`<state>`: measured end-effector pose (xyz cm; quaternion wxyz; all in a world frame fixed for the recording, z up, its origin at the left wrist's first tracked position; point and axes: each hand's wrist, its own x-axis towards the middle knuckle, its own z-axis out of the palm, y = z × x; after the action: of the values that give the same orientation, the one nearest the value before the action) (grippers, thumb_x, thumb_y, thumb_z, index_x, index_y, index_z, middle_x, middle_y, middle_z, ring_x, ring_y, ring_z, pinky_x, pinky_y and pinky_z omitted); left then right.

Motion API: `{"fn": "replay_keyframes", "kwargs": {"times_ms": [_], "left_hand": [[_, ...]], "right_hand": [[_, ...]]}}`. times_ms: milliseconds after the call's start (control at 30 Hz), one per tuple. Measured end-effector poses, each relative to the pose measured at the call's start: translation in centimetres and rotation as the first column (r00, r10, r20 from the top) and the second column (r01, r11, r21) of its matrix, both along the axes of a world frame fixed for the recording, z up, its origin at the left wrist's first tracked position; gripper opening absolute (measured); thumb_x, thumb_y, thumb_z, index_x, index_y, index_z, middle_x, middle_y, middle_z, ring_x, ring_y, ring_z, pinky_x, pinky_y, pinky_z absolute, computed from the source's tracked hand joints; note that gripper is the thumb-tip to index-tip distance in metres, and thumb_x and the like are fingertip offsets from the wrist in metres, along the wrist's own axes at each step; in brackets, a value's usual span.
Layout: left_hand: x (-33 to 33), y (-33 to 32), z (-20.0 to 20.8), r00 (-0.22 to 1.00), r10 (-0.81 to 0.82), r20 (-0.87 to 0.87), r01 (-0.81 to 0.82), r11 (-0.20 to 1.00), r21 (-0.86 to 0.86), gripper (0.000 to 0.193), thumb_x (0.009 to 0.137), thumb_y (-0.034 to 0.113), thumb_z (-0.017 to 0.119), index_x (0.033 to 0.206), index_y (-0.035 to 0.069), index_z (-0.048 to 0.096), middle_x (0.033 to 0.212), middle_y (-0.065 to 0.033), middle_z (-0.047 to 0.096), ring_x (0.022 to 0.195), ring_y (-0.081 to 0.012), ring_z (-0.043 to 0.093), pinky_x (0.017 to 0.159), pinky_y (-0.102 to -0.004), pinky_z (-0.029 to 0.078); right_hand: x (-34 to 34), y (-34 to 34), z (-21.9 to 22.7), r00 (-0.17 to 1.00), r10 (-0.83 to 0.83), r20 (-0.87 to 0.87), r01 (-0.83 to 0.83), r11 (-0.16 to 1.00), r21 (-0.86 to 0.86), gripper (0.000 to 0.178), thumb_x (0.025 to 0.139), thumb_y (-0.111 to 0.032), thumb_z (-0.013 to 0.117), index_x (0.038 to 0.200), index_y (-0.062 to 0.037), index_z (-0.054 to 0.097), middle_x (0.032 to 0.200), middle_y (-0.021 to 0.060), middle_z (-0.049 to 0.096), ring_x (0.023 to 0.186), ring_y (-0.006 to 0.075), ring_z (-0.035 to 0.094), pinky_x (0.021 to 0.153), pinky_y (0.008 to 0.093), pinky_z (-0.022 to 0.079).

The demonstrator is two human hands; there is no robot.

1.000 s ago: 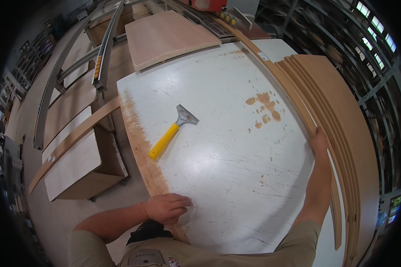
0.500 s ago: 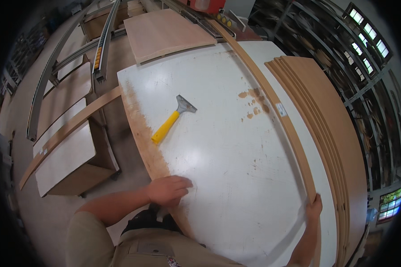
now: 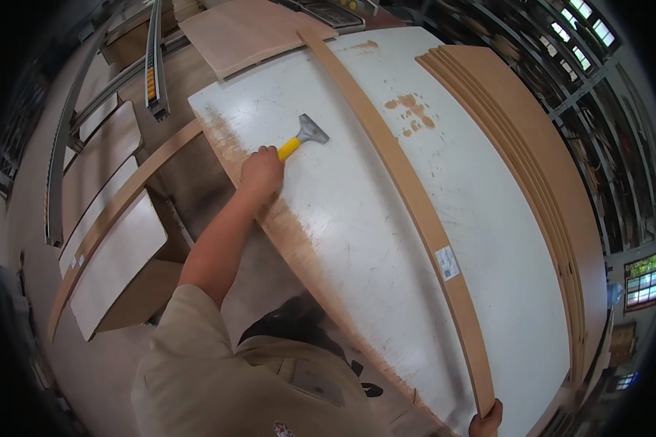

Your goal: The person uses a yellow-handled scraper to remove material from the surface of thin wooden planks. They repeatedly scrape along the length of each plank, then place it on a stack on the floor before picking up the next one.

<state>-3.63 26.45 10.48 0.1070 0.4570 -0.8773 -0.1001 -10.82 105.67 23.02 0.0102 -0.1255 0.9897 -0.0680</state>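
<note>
The left hand (image 3: 263,173) curls round a yellow-handled scraper (image 3: 303,137) near the worktop's (image 3: 503,240) worn left edge; the right hand (image 3: 486,421) clasps the near end of a long wooden strip (image 3: 408,193) (white label (image 3: 447,263) on its face) reaching over to the far edge.

No text is legible. A white label (image 3: 447,263) with dark print sits on the long wooden strip (image 3: 393,156); two small pale labels (image 3: 73,262) mark the strip at far left (image 3: 135,182).
</note>
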Motion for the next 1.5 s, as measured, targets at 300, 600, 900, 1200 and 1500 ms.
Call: {"fn": "replay_keyframes", "kwargs": {"times_ms": [300,600,900,1200,1500], "left_hand": [[14.1,6.8,0.0,0.773,0.306,-0.556,-0.110,0.927,0.358,0.029,0.101,0.029,0.061,0.103,0.000,0.058,0.077,-0.0093,0.061,0.070,-0.0183,0.060,0.064,-0.0350,0.047],[14.3,19.4,2.5,0.505,0.332,-0.797,-0.032,0.930,0.367,0.025,0.104,0.027,0.059,0.110,0.002,0.060,0.073,0.0019,0.049,0.063,-0.0057,0.047,0.058,-0.0251,0.041],[11.8,28.3,3.1,0.469,0.264,-0.843,0.141,0.919,0.367,0.024,0.103,0.023,0.061,0.112,0.001,0.061,0.075,0.0029,0.051,0.065,-0.0052,0.048,0.060,-0.0244,0.042],[7.2,33.2,4.0,0.567,0.153,-0.809,0.334,0.855,0.396,0.024,0.102,0.021,0.061,0.116,0.001,0.061,0.084,0.0004,0.056,0.073,-0.0066,0.053,0.066,-0.0245,0.045],[1.9,36.7,4.9,0.688,-0.155,-0.708,0.488,0.821,0.295,0.030,0.099,0.023,0.065,0.118,-0.001,0.062,0.089,-0.0065,0.061,0.080,-0.0156,0.057,0.075,-0.0308,0.048]], "right_hand": [[5.0,6.8,-3.3,0.997,-0.012,0.080,0.008,0.999,0.044,0.059,0.075,-0.005,0.072,0.130,0.0068,0.058,0.125,0.0292,0.062,0.119,0.0464,0.057,0.108,0.0488,0.043],[-1.0,13.8,-6.6,0.956,0.161,0.244,-0.115,0.975,-0.191,0.051,0.062,0.013,0.058,0.113,0.0054,0.060,0.104,0.0191,0.064,0.099,0.0355,0.066,0.092,0.0365,0.051],[-3.8,19.7,-5.8,0.873,0.227,0.431,-0.126,0.960,-0.250,0.053,0.062,0.012,0.059,0.114,0.0031,0.065,0.098,0.0148,0.069,0.098,0.0247,0.069,0.093,0.0330,0.052],[-8.8,20.9,-6.3,0.745,0.325,0.582,-0.272,0.945,-0.180,0.036,0.064,0.009,0.062,0.098,0.0042,0.073,0.097,0.0160,0.069,0.100,0.0256,0.067,0.087,0.0317,0.052],[-10.6,18.3,-4.4,0.792,0.112,0.600,-0.211,0.973,0.098,0.023,0.073,0.003,0.062,0.096,0.0031,0.068,0.094,0.0193,0.068,0.089,0.0361,0.067,0.080,0.0395,0.053]]}}
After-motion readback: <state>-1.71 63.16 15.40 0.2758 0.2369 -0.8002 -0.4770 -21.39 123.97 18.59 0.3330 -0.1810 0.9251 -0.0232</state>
